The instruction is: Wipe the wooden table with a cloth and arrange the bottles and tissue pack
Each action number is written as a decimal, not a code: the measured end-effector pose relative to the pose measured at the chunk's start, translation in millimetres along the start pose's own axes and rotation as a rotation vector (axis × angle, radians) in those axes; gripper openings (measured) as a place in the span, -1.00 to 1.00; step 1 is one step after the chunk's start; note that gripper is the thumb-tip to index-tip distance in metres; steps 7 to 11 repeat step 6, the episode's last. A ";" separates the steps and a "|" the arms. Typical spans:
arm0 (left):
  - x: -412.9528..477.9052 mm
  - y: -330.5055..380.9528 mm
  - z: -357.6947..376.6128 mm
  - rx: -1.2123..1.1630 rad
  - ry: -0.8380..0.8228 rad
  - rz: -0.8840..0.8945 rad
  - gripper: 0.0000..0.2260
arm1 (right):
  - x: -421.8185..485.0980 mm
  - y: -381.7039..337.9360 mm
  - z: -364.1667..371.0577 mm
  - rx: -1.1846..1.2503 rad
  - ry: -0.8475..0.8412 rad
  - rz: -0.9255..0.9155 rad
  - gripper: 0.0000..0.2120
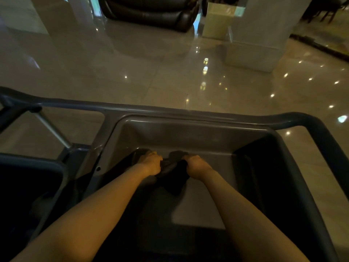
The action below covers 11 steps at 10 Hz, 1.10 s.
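A dark cloth (172, 167) is gripped between the left hand (151, 163) and right hand (196, 166), fingers curled tight around it, low inside a grey tub (198, 133) on a cart. It appears to be wrung. Opposite twists should be applied, kept over the tub so drips are caught. No table, bottles or tissue pack are seen.

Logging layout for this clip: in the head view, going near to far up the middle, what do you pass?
Dark cloth gripped by both hands, grey cart tray's far wall, cart rail, glossy tiled floor, dark leather sofa.
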<state>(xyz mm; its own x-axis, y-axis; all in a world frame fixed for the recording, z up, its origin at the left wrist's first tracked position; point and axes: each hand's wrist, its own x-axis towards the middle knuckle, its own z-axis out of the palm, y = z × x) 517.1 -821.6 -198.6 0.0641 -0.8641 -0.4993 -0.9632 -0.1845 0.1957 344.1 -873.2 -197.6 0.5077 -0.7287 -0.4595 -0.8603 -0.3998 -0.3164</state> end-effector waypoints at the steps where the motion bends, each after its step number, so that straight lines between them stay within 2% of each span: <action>1: -0.9 3.8 -6.3 -0.004 -0.017 0.004 -0.68 | 4.6 -0.4 -6.5 -0.006 -0.016 0.029 -0.61; 3: -17.8 10.2 -34.2 0.045 -0.029 0.031 -0.65 | -21.7 -8.3 -49.2 0.014 -0.054 0.018 -0.62; 4: -34.4 14.4 -56.4 0.089 -0.061 0.047 -0.66 | -55.4 -18.7 -93.1 -0.020 -0.078 -0.011 -0.61; 5: -51.5 19.0 -80.5 0.101 -0.058 0.063 -0.63 | -95.2 -32.4 -143.6 -0.110 -0.064 -0.042 -0.51; 6: -68.0 24.2 -108.6 0.103 0.003 0.040 -0.63 | -150.8 -59.1 -194.3 -0.210 0.041 -0.054 -0.49; 11: -68.0 24.2 -108.6 0.103 0.003 0.040 -0.63 | -150.8 -59.1 -194.3 -0.210 0.041 -0.054 -0.49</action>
